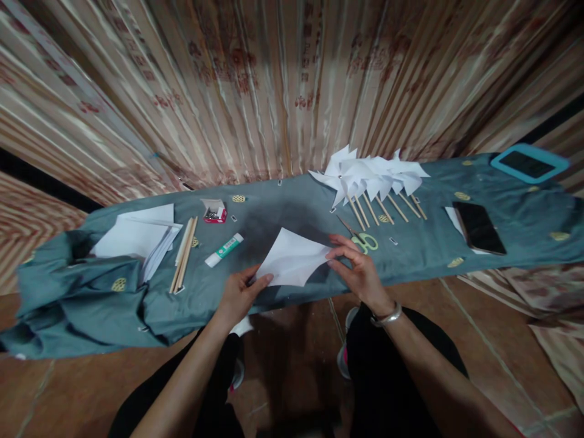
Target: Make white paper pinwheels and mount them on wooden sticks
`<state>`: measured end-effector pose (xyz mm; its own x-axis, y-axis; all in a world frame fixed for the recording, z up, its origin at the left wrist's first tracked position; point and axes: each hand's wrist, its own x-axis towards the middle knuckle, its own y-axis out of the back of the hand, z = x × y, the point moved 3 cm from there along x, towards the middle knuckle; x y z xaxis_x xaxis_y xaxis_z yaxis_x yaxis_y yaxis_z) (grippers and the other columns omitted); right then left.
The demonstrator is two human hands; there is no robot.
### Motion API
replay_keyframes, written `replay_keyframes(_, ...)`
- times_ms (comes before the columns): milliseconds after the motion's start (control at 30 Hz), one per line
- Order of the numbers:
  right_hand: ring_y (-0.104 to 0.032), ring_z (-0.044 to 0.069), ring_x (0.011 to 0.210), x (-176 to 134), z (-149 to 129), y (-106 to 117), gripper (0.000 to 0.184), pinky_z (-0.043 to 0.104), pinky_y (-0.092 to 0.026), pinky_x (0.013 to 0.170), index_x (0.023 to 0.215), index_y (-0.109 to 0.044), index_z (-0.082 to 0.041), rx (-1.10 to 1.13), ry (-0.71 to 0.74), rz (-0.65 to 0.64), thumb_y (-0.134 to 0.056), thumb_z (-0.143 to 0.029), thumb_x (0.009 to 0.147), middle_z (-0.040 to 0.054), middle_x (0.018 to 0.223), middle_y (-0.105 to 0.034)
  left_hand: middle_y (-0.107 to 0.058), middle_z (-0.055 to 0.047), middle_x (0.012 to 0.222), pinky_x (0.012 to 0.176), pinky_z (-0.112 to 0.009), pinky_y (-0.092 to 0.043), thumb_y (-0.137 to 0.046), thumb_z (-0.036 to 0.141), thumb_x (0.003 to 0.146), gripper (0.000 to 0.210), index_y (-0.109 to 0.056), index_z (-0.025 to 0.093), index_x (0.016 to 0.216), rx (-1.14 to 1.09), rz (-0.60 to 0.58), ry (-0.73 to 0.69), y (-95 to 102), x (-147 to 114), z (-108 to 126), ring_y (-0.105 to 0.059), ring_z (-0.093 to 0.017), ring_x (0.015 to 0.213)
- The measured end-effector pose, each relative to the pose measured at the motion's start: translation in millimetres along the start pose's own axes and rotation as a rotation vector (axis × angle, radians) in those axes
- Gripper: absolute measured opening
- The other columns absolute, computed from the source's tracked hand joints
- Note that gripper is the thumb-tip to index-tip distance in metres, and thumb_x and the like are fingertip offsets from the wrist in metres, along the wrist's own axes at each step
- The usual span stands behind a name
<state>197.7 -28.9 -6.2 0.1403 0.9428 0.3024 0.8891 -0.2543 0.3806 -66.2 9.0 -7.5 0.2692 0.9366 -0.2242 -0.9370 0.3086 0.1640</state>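
A white sheet of paper (294, 258) is held between both hands above the cloth near the front edge. My left hand (241, 295) pinches its lower left corner, thumb on top. At the right corner, the fingertips of my right hand (356, 267) are closed on the sheet. Green-handled scissors (364, 241) lie just behind my right hand. A glue stick (224, 250) rests behind and left of my left hand. Farther back stands an open small red box (214, 211) with small metal pieces inside.
Paper pinwheels on wooden sticks (374, 176) lie in a row at the back right. At left are a stack of white paper (132, 234) and wooden sticks (184, 255). A phone (479, 227) and a blue-framed device (529, 163) lie right. Curtains (274, 91) hang behind the cloth-covered surface (292, 204).
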Motion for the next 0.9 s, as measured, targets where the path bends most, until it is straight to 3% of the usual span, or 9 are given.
replay_keyframes(100, -0.058, 0.025, 0.125, 0.8, -3.9, 0.5, 0.008, 0.047, -0.042, 0.108, 0.086, -0.07, -0.024, 0.006, 0.028, 0.022, -0.064, -0.029, 0.086, 0.0089, 0.13, -0.063, -0.076, -0.003, 0.073, 0.067, -0.03, -0.052, -0.075, 0.052, 0.065, 0.039, -0.08, 0.016, 0.08, 0.008, -0.008, 0.037, -3.9, 1.1, 0.7, -0.067, -0.021, 0.069)
replay_keyframes(200, -0.061, 0.025, 0.12, 3.0, -7.2, 1.3, 0.009, 0.046, -0.045, 0.105, 0.086, -0.07, -0.024, -0.014, 0.042, 0.034, -0.064, -0.03, 0.086, 0.0088, 0.126, -0.066, -0.069, -0.001, 0.057, 0.057, -0.026, -0.046, -0.078, 0.049, 0.06, 0.033, -0.077, 0.017, 0.062, -0.012, 0.018, 0.056, -5.7, 2.7, -0.1, -0.059, -0.016, 0.056)
replay_keyframes(367, -0.065, 0.025, 0.112, 9.4, 1.5, 20.2, 0.026, 0.042, -0.053, 0.092, 0.11, -0.068, -0.024, -0.152, 0.0, 0.14, -0.056, -0.038, 0.091, 0.0105, 0.124, -0.068, -0.073, -0.002, 0.066, 0.056, -0.028, -0.047, -0.082, 0.051, 0.054, 0.041, -0.079, 0.016, 0.074, -0.097, 0.156, 0.052, -1.0, 6.2, -3.5, -0.06, -0.017, 0.058)
replay_keyframes(500, -0.067, 0.029, 0.1, 12.3, 21.7, 43.3, 0.034, 0.048, -0.051, 0.092, 0.115, -0.066, -0.017, -0.631, 0.019, 0.228, -0.047, -0.035, 0.094, 0.0154, 0.111, -0.072, -0.07, 0.0, 0.063, 0.054, -0.026, -0.045, -0.077, 0.049, 0.061, 0.035, -0.078, 0.017, 0.073, 0.007, 0.234, -0.053, 8.1, 9.0, -0.9, -0.057, -0.016, 0.057)
replay_keyframes(633, -0.068, 0.033, 0.091, 11.9, 38.0, 50.1, 0.034, 0.047, -0.052, 0.084, 0.11, -0.068, -0.012, -0.895, -0.026, 0.17, -0.049, -0.032, 0.091, 0.0195, 0.098, -0.074, -0.064, 0.002, 0.055, 0.05, -0.023, -0.038, -0.073, 0.042, 0.065, 0.026, -0.076, 0.017, 0.067, 0.148, 0.317, -0.14, 15.7, 10.4, 6.0, -0.052, -0.014, 0.053)
replay_keyframes(733, -0.069, 0.032, 0.084, 12.3, 39.7, 49.5, 0.031, 0.044, -0.052, 0.078, 0.107, -0.069, -0.013, -1.017, -0.082, 0.096, -0.053, -0.031, 0.088, 0.019, 0.093, -0.074, -0.066, 0.001, 0.058, 0.052, -0.025, -0.041, -0.071, 0.041, 0.067, 0.025, -0.076, 0.017, 0.07, 0.174, 0.349, -0.163, 17.8, 11.0, 9.5, -0.056, -0.016, 0.056)
replay_keyframes(900, -0.071, 0.032, 0.078, 11.0, 32.1, 50.4, 0.029, 0.043, -0.053, 0.071, 0.106, -0.07, -0.016, -0.945, -0.198, 0.03, -0.061, -0.029, 0.082, 0.0151, 0.088, -0.075, -0.077, -0.004, 0.081, 0.073, -0.031, -0.054, -0.073, 0.039, 0.066, 0.028, -0.079, 0.018, 0.083, 0.112, 0.368, -0.167, 21.2, 12.8, 11.5, -0.069, -0.023, 0.076)
